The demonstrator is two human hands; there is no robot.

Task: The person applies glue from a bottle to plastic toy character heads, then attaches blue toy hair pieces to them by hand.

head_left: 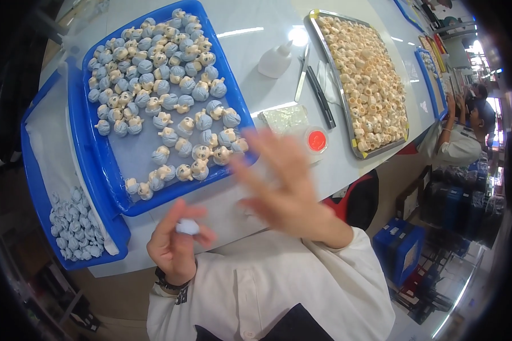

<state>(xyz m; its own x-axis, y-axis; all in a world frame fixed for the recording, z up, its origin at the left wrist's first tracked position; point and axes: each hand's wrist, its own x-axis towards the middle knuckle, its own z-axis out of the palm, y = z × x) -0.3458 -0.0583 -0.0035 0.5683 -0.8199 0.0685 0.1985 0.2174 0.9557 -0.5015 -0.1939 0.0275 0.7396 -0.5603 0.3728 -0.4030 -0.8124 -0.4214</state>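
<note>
Left hand (pixel 173 244) pinching one pale-blue piece (pixel 188 227) in its fingers near the blue tray (pixel 132 158), right hand (pixel 284 190) blurred, fingers spread; blue-capped heads (pixel 161 86) there presumably done, uncapped heads (pixel 370 79) in metal tray (pixel 381 149) and loose blue pieces (pixel 77 227) apparently left.

Just left of lower centre, the left hand (pixel 173 243) curls its fingers and thumb together. The right hand (pixel 283 184), blurred near the middle, spreads its fingers toward the upper left.
</note>
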